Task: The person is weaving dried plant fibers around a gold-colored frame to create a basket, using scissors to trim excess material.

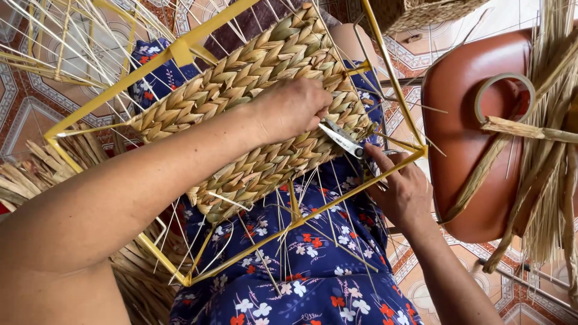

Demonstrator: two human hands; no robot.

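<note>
While the left hand (289,108) lies knuckles-up on the braided panel of pale woven straw (259,114), its fingers are curled around the handles of a pair of small silver scissors (342,138), whose blades point down and to the right across the panel's lower edge. The right hand (402,189) sits just beside the blade tips, fingers closed in a pinch on thin loose straw strands (361,174) near the corner of the yellow metal frame (313,210). The woven panel is stretched inside that frame, which rests tilted over the person's lap, covered by a dark blue dress with a red and white flower print (301,271); many thin unwoven stalks hang from the panel's lower edge across the cloth. To the right, well apart from the hands, stands a reddish-brown plastic chair (463,132) with a ring-shaped roll of tape (504,96) on its seat and a bundle of long dried straw (548,150) draped over it. More loose dried straw (36,168) is heaped at the left, on a patterned tile floor (24,102), and part of a woven basket (421,12) shows at the top edge.
</note>
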